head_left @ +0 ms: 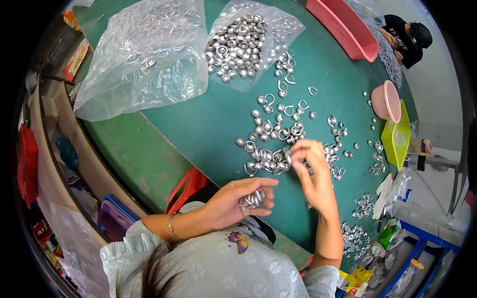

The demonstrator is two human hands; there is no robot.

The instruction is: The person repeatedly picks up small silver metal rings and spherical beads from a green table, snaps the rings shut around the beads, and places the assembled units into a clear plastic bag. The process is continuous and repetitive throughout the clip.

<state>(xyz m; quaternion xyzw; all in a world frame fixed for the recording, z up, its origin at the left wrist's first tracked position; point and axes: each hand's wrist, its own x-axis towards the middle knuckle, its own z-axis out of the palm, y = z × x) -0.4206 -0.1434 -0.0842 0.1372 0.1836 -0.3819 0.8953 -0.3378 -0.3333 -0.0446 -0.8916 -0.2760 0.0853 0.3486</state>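
Observation:
My left hand (pixel 223 201) is cupped near the table's front edge around several shiny silver metal rings (pixel 252 199). To its right, my right hand (pixel 312 166) is over the loose pile, thumb and fingers pinched on a silver metal piece (pixel 287 155); its exact shape is partly hidden by the fingers. Beneath and beside that hand, round silver cups and loop-shaped rings (pixel 266 161) lie scattered on the green table (pixel 198 144). Farther back, a clear plastic bag (pixel 243 85) lies open with many rounded silver pieces (pixel 238 47) in it.
A larger clear bag (pixel 144 94) of rings lies at the back left. Along the far right are a red basket (pixel 348 32), a pink basket (pixel 386 102) and a lime-green tray (pixel 397 136). Another person (pixel 405 39) works at the back right. A red stool (pixel 188 186) is below the table edge.

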